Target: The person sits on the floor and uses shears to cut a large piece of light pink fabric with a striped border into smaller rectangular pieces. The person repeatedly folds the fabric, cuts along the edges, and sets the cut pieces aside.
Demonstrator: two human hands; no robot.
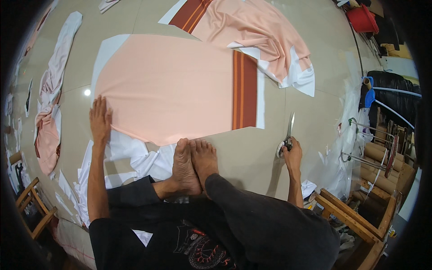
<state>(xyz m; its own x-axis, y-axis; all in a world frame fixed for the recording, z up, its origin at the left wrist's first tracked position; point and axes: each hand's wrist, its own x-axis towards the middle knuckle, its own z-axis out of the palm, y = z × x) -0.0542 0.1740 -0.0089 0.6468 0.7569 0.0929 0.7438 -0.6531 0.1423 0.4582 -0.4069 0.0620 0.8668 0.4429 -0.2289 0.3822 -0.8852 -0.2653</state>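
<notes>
A pale pink fabric panel (171, 85) lies spread on the tiled floor before me. It has white margins and a brown band with orange stripes (244, 90) along its right side. My left hand (100, 120) rests flat on the panel's left edge, fingers stretched out. Off to the right, my right hand (293, 153) grips a pair of scissors (289, 130) by the handles, blades pointing away from me and apart from the fabric. My bare feet (193, 159) sit at the panel's near edge.
Another crumpled pink piece (265, 36) lies beyond the panel at the right. Long pink and white cloth (51, 103) stretches along the left. White scraps (130, 153) surround my left forearm. At the right stand a wooden frame (351, 216), cardboard rolls (380, 166) and a red bucket (362, 19).
</notes>
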